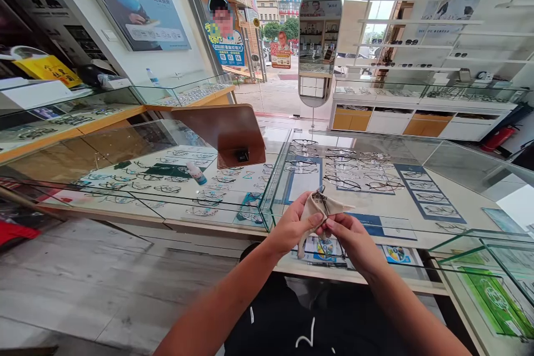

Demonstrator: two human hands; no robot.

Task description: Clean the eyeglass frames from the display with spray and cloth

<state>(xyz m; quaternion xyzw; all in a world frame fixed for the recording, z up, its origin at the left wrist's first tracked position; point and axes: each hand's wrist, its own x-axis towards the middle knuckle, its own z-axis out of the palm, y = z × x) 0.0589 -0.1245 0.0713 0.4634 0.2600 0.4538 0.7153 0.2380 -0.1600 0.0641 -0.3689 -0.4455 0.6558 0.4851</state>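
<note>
Above the glass display counter, my left hand [292, 225] is closed on a beige cleaning cloth [312, 207] with dark print. The cloth is folded around part of a pair of eyeglasses [326, 207], whose thin dark frame shows at its edge. My right hand [352, 236] pinches the eyeglasses just to the right, fingertips almost touching those of my left. Fingers and cloth hide most of the lenses. Under the glass, beyond my hands, rows of eyeglasses [342, 182] lie on display.
A spray bottle [196, 173] and a brown tabletop mirror [233, 128], seen from behind, stand on the left counter. A raised glass edge [267, 214] divides the counters. At the right is a glass case [479, 247] with a green box. A tall oval mirror [319, 44] stands farther off.
</note>
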